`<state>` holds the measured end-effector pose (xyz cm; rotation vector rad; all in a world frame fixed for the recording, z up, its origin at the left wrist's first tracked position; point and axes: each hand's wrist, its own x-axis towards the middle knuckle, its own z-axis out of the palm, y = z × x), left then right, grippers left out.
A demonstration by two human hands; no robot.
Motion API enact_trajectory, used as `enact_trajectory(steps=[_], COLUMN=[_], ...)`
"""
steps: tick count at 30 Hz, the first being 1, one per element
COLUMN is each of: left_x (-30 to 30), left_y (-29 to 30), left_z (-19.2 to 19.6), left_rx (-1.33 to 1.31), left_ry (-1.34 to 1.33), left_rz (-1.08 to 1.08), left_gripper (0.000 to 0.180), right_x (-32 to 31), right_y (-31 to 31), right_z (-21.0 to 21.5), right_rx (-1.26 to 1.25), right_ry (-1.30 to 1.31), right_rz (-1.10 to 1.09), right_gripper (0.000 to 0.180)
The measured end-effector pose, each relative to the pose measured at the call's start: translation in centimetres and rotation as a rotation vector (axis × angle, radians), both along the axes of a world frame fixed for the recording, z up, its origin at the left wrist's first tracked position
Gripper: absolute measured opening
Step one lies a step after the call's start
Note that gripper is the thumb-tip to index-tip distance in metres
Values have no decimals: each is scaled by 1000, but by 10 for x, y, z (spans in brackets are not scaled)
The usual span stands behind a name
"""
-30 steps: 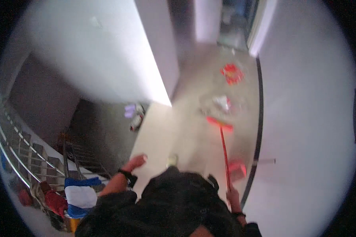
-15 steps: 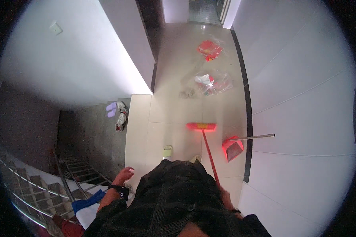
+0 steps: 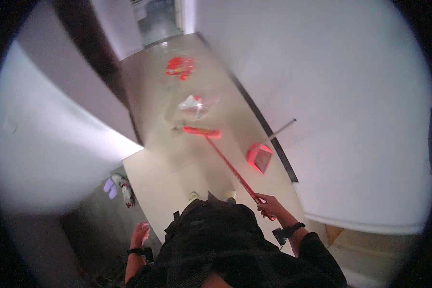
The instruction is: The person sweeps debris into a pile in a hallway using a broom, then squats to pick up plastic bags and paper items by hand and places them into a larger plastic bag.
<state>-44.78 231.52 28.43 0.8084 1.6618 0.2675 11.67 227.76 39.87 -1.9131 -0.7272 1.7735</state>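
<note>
My right hand [image 3: 271, 207] is closed round the upper end of the red handle of a broom [image 3: 233, 174]. Its red head lies on the tiled floor ahead of me, by a small heap of dirt [image 3: 179, 128] and just nearer than a crumpled clear plastic bag [image 3: 195, 106] with white and red in it. At my left side hangs my left hand [image 3: 139, 234], fingers curled; a small pale thing seems to show at them, too blurred to name. A red dustpan [image 3: 259, 158] with a metal handle stands right of the broom, by the wall.
Farther off lies a red and clear plastic wrapper [image 3: 179, 68], short of a doorway [image 3: 159, 19]. A white wall [image 3: 341, 120] runs along the right. On the grey lower level at left are purple slippers [image 3: 110, 188] and worn sneakers [image 3: 125, 191].
The broom head has moved forward to the dirt by the plastic bag. My right hand has come forward into plain sight on the handle. The whole view has turned to the right.
</note>
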Motion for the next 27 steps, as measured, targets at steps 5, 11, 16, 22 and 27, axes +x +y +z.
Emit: enact_trajectory(steps=[5, 11, 16, 22, 27], left_x=[55, 71, 155, 163, 173], left_y=[30, 169, 213, 175, 101], left_z=[-14, -65, -64, -81, -83], left_rx=[-137, 311, 534, 534, 305], left_ry=[-3, -123, -7, -38, 125], left_rz=[-298, -688, -844, -914, -917], left_gripper=[28, 22, 22, 28, 28], right_x=[13, -10, -16, 28, 119], right_y=[-70, -123, -155, -172, -225], right_z=[63, 87, 97, 89, 68], right_rx=[-42, -69, -104, -81, 169], right_ry=[383, 330, 50, 35, 119], right_rz=[-499, -524, -316, -243, -526], right_gripper=[37, 30, 36, 31, 40])
